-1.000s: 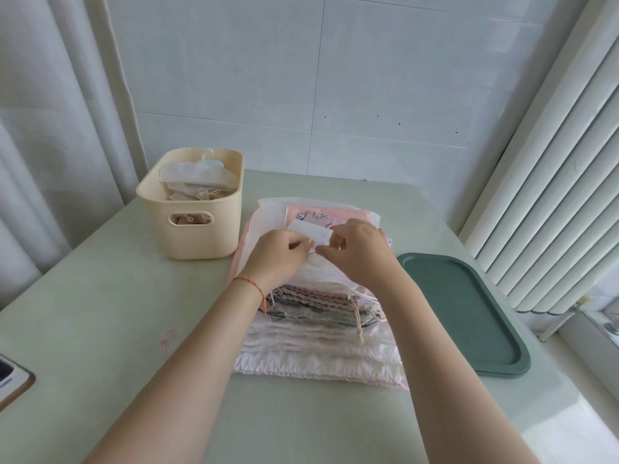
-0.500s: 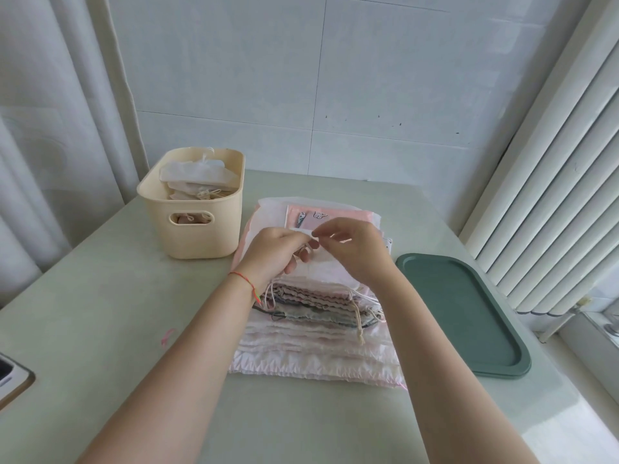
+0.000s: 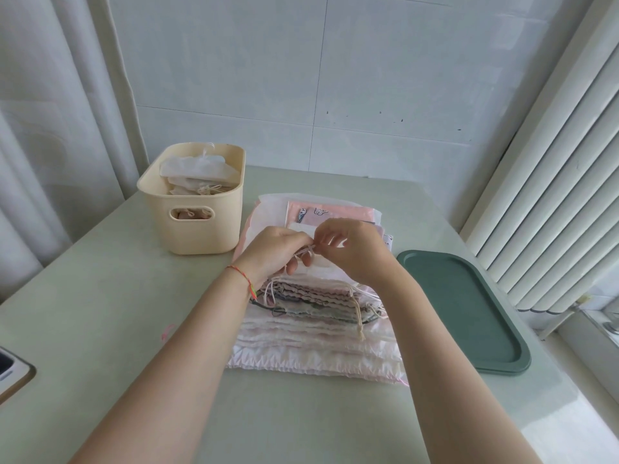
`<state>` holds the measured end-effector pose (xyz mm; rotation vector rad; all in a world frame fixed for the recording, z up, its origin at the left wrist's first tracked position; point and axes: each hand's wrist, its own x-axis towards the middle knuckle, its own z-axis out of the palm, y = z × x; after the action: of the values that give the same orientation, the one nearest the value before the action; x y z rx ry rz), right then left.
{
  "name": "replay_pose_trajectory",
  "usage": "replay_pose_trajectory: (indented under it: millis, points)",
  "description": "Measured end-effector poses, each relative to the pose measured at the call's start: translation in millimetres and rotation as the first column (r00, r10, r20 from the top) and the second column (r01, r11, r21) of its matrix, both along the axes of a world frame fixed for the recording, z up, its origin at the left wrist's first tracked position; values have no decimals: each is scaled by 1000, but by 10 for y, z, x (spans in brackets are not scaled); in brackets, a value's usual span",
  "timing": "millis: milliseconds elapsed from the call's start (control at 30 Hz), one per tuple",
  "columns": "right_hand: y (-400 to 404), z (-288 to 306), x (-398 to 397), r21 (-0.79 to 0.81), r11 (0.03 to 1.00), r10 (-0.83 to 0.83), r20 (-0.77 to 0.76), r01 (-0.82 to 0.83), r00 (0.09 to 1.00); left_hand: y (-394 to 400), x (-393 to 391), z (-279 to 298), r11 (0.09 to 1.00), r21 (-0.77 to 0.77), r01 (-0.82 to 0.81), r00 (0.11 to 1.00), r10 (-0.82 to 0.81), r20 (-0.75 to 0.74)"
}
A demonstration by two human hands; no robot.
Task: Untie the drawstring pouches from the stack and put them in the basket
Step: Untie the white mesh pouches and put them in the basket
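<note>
Head view: a white drawstring (image 3: 306,252) of the top pouch (image 3: 321,262) was pinched between both hands, left hand (image 3: 278,251) and right hand (image 3: 351,247) close together over the stack (image 3: 315,316) on the desk (image 3: 100,296). Thin, limp and light, the cord looked best worked at its knot; the soft pouch would lift by any edge. Beside the stack stood the cream basket (image 3: 191,232), part filled; a green tray (image 3: 469,313) lay to the right.

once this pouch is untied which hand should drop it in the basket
Probably the left hand: the basket stands on its side of the stack, while the right hand would have to cross over.
</note>
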<state>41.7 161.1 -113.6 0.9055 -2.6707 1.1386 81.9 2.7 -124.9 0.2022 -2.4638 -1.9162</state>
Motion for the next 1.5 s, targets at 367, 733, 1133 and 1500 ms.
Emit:
replay_pose_trajectory:
  millis: [367,733,1133,1500]
  points:
    - [45,3,4,-32,999,-30,82,32,996,-39,-44,-64,999,35,-42,988,47,-146]
    - [-96,-28,48,-12,999,-36,-25,36,999,3,-60,-68,985,-133,-113,972,82,-218]
    - [-142,-60,55,26,997,-66,-169,72,983,-66,-68,-27,986,-16,-168,970,163,-179]
    - [-158,-39,53,85,988,-105,-246,130,964,-9,-80,-70,945,-279,-167,972,111,-206]
